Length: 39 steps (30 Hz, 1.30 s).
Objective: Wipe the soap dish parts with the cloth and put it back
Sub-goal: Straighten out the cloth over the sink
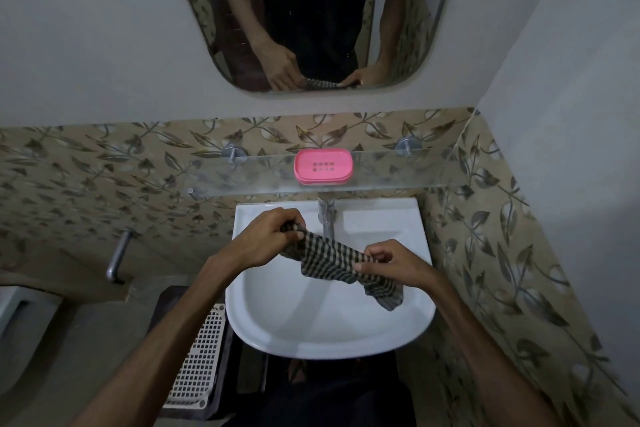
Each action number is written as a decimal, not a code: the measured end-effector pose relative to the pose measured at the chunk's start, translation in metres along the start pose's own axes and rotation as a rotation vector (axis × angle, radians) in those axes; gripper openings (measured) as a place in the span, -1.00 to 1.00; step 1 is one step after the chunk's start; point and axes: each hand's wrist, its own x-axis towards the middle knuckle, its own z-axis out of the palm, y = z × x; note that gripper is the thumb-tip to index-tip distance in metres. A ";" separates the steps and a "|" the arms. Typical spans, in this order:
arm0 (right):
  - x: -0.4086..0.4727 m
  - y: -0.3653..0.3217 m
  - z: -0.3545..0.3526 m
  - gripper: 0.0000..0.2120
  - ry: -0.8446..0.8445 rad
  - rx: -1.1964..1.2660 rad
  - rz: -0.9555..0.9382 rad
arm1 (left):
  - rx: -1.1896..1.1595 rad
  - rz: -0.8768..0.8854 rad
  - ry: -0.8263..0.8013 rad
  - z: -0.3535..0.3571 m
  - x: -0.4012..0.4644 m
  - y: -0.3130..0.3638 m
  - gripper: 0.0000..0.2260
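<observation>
A pink soap dish (323,166) with a slotted tray sits assembled on the glass shelf (398,173) above the basin. Below it, over the white sink (277,315), both hands stretch a dark checked cloth (332,258) between them. My left hand (268,236) grips the cloth's upper left end with curled fingers. My right hand (391,262) pinches the cloth's right part, and a loose end hangs down past it toward the basin. Neither hand touches the soap dish.
A chrome tap (326,218) rises behind the cloth at the sink's back. A mirror (311,10) hangs above the shelf. A white perforated basket (201,357) stands left of the sink, with a metal handle (117,256) on the tiled wall.
</observation>
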 end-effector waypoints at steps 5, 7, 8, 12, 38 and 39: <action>-0.004 0.003 -0.032 -0.72 -0.075 0.035 0.065 | -0.132 -0.075 -0.046 0.012 -0.006 -0.020 -0.82; -0.007 -0.003 -0.044 -0.87 -0.132 0.049 0.098 | -0.099 -0.061 -0.013 0.019 -0.006 -0.029 -0.80; -0.008 -0.007 -0.050 -0.88 -0.171 0.059 0.129 | -0.077 -0.050 0.017 0.022 -0.005 -0.033 -0.78; -0.012 -0.016 -0.067 -0.84 -0.260 0.107 0.205 | -0.135 -0.097 0.099 0.030 -0.009 -0.049 -0.84; 0.016 -0.125 -0.060 -0.63 0.067 0.409 0.058 | -0.799 -0.193 0.146 0.087 -0.040 -0.081 -0.78; 0.017 -0.126 -0.061 -0.64 0.079 0.360 0.072 | -0.832 -0.206 0.175 0.092 -0.042 -0.084 -0.77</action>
